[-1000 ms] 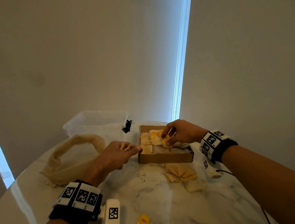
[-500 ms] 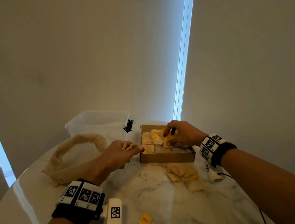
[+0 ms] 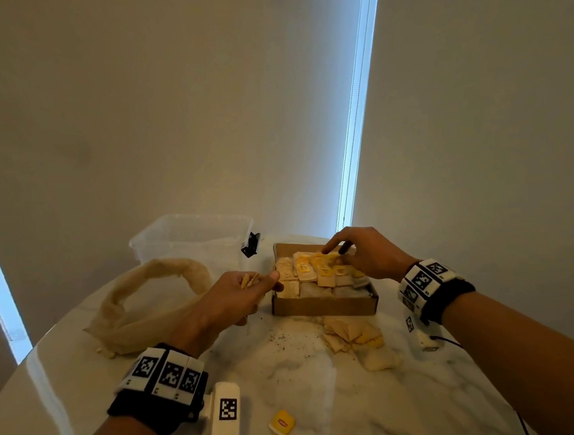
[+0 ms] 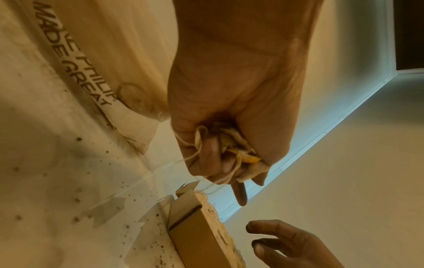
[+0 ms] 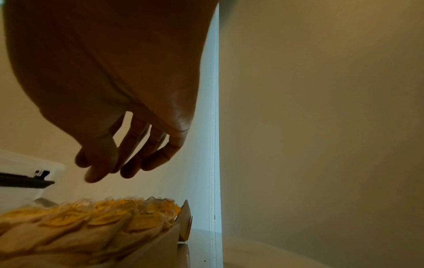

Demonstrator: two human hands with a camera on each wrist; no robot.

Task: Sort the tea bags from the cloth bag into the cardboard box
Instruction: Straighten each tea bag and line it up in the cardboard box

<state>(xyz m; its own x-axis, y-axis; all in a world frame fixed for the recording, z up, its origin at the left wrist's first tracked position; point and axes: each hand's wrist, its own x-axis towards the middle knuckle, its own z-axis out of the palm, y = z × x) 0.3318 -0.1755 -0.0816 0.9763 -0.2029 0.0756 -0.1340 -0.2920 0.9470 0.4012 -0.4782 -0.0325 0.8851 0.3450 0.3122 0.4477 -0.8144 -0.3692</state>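
Observation:
The brown cardboard box (image 3: 323,306) stands on the marble table, filled with rows of tea bags (image 3: 305,270) with yellow tags. My left hand (image 3: 236,295) hovers just left of the box and grips a bunch of tea bags (image 4: 231,146) with trailing strings. My right hand (image 3: 360,252) hangs above the box's far side, fingers loose and holding nothing; the right wrist view shows those fingers (image 5: 128,163) clear of the tea bags (image 5: 91,223) below. The beige cloth bag (image 3: 148,307) lies open on the left.
A loose heap of tea bags (image 3: 357,338) lies in front of the box, amid spilled tea crumbs (image 3: 288,340). A clear plastic bin (image 3: 191,238) stands at the back. A single yellow tag (image 3: 282,422) lies near the front edge.
My right hand has let go of the tea bag it was pressing into the box and lifted a little, fingers spreading. My left hand stays beside the box with its bunch.

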